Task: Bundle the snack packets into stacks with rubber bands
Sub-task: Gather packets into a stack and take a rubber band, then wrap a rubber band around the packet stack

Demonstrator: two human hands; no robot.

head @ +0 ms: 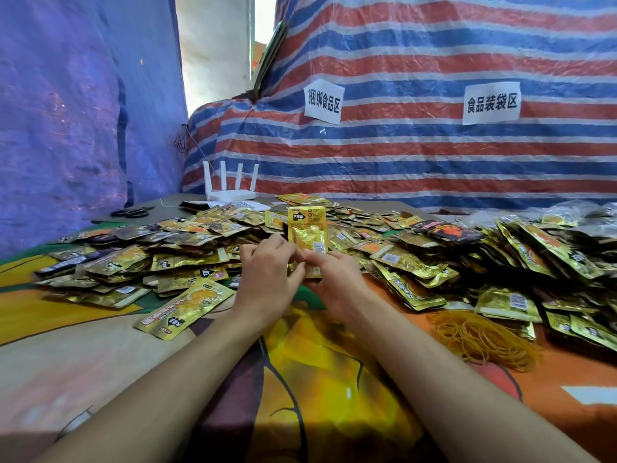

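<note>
Where a blue tarp point(66, 111) hangs at the far left, the table's printed cloth point(83, 369) runs under a wide heap of gold snack packets point(127, 262), which lie flat and overlap. Black scissors point(133, 212) rest behind that heap, and just to their right a white router point(230, 187) stands with four antennas upright. One long packet point(185, 309) lies apart from the heap, near the left forearm point(160, 379).

At the middle, the left hand point(267, 279) curls round the lower edge of an upright packet point(307, 228). The right hand point(337, 285) pinches that same edge from the other side, and the two hands touch. The packet stands above the heap with its printed face to the camera. Whether more packets are pressed behind it cannot be told.

Behind, a red, white and blue striped tarp point(434, 155) carries one white paper sign point(323, 101) and a second sign point(491, 102) further right. Right of the right forearm point(450, 379), a loose pile of tan rubber bands point(480, 339) lies on the cloth. It sits just beside more packets point(534, 255) heaped toward the right edge.
</note>
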